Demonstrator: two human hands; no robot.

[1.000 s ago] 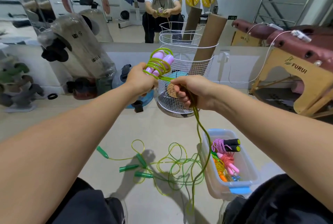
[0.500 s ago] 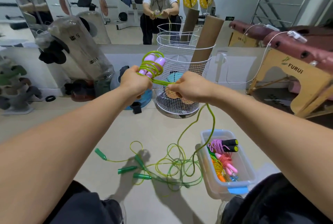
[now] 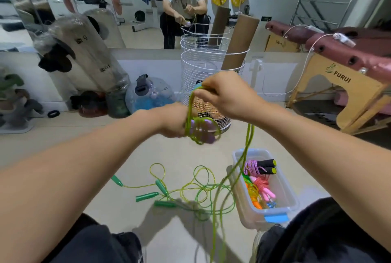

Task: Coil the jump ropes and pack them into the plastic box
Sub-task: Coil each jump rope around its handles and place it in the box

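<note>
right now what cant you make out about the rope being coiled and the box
- Purple handles, head view: motion blur and green rope wraps hide their ends and number.
- Left hand: its fingers are behind the bundle, so the grip is unclear.
- The rope's free end runs off the bottom edge.
- Plastic box: the lower layers are covered by the coiled ropes on top.

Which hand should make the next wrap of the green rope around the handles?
Right. The right hand already pinches the green rope above the bundle, while the left hand grips the purple handles.
</note>
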